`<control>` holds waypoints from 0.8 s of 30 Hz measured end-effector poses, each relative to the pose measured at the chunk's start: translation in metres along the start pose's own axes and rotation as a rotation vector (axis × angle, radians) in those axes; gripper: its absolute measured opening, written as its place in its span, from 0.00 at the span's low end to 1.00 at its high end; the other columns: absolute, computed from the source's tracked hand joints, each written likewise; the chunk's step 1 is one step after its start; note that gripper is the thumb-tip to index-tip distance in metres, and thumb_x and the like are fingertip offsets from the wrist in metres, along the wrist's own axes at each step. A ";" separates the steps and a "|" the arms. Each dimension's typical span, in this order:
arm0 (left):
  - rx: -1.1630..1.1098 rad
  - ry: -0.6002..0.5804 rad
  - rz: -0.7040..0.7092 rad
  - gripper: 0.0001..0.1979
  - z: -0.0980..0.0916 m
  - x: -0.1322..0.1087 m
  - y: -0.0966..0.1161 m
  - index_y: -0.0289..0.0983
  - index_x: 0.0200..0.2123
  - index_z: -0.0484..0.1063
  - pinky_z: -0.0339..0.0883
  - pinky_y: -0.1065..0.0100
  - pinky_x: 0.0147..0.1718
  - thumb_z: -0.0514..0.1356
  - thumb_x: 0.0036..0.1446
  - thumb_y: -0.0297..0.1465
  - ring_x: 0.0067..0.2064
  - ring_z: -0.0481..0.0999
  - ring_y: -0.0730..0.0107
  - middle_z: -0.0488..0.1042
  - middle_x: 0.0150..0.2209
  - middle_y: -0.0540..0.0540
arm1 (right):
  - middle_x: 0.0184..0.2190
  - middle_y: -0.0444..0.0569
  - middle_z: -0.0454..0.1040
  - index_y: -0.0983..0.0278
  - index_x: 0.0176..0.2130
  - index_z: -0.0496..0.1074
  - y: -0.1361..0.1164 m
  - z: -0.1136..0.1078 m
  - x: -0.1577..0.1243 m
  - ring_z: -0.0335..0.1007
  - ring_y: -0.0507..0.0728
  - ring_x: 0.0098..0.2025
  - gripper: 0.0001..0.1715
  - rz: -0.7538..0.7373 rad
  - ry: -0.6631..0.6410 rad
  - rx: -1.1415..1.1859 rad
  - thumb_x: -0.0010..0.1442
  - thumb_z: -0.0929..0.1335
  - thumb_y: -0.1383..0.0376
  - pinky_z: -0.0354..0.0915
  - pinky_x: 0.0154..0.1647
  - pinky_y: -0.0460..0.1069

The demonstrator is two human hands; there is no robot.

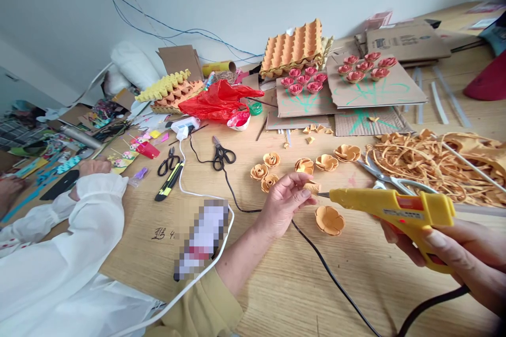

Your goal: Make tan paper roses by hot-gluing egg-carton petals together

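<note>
My right hand [454,253] is wrapped round the handle of a yellow hot glue gun [379,208], which points left. Its nozzle comes up to a small rolled piece of orange egg-carton pulp [312,186]; whether they touch I cannot tell. That piece is pinched between the thumb and fingers of my left hand [282,202]. Just below it on the table lies an open orange petal cup [330,220]. Beyond my left hand sit several orange paper-pulp flowers, among them a rolled rose [259,171] and a layered cup [347,152].
Orange scraps [419,168] and silver scissors [395,179] lie at the right. Red flowers [363,67] stand on cardboard [375,96] behind. A black cord [328,268] crosses the table. Black scissors [223,155], a cutter [169,181] and another person's white sleeve [90,216] are left.
</note>
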State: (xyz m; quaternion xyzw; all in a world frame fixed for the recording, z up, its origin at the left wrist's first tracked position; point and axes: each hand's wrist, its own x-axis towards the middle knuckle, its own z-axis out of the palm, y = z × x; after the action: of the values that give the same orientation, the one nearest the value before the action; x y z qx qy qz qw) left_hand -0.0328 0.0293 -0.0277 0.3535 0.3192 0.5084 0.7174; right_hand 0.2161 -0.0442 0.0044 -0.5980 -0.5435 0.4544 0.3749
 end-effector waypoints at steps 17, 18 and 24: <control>0.003 0.010 0.002 0.16 0.001 0.000 0.001 0.36 0.40 0.77 0.74 0.72 0.36 0.74 0.48 0.34 0.32 0.69 0.80 0.71 0.34 0.52 | 0.23 0.47 0.71 0.53 0.32 0.79 0.007 -0.004 0.004 0.65 0.60 0.26 0.25 -0.044 -0.021 -0.038 0.57 0.65 0.38 0.65 0.25 0.52; -0.003 0.011 0.004 0.16 0.001 0.001 0.001 0.36 0.40 0.77 0.74 0.73 0.36 0.74 0.48 0.34 0.32 0.69 0.80 0.70 0.33 0.52 | 0.22 0.47 0.70 0.53 0.33 0.79 0.010 -0.006 0.005 0.65 0.60 0.26 0.25 -0.061 -0.037 -0.049 0.58 0.65 0.39 0.65 0.24 0.52; 0.005 -0.001 0.003 0.16 0.001 0.001 0.001 0.36 0.39 0.77 0.74 0.73 0.36 0.74 0.49 0.35 0.31 0.70 0.80 0.70 0.33 0.52 | 0.21 0.47 0.70 0.53 0.34 0.79 0.021 -0.010 0.009 0.65 0.60 0.25 0.23 -0.118 -0.059 -0.054 0.59 0.65 0.41 0.66 0.23 0.52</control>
State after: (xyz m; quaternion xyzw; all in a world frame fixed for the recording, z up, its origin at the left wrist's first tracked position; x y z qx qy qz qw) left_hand -0.0324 0.0306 -0.0266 0.3559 0.3195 0.5087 0.7159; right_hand 0.2315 -0.0378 -0.0133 -0.5611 -0.6007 0.4341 0.3686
